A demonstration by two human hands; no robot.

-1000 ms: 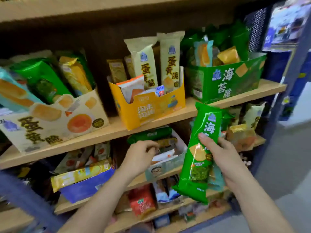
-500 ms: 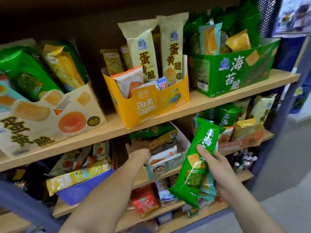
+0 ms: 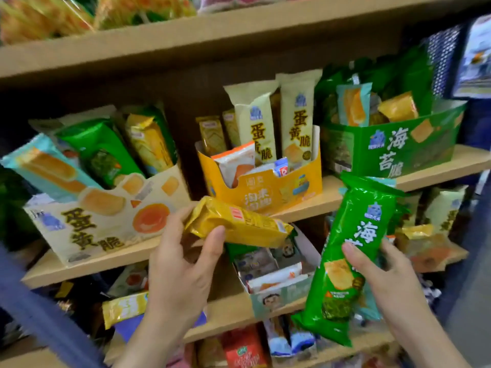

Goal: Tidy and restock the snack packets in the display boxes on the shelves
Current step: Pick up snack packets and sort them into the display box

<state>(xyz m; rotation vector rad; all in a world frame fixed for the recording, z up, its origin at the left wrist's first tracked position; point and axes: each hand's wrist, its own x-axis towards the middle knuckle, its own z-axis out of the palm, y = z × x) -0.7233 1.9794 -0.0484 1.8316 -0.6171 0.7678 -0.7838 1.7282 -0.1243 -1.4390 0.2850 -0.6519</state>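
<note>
The left hand (image 3: 183, 264) grips a yellow packet (image 3: 236, 227) by its near end, pinched between thumb and curled fingers, and holds it almost level in front of the edge of the middle shelf (image 3: 438, 166), just below the yellow box (image 3: 265, 192). The right hand (image 3: 385, 274) grips a green packet (image 3: 348, 261) around its middle, thumb across the front, and holds it upright with a slight lean, in front of the shelves and below the green box (image 3: 385, 147). A teal wrapper (image 3: 372, 306) shows behind the green packet, but whether the same hand holds it cannot be told. Three display boxes stand side by side on the middle shelf. A cream box (image 3: 106, 221) is at the left, tilted, with a teal packet (image 3: 47, 168) and green and yellow ones slanting inside it. The yellow box is in the centre, with two tall cream packets (image 3: 255, 123) upright at its back and smaller ones in front. The green box is at the right, filled with mixed packets. On the lower shelf (image 3: 225, 312), between the two hands, a pale box (image 3: 276, 298) holds small packets lying loosely.
</note>
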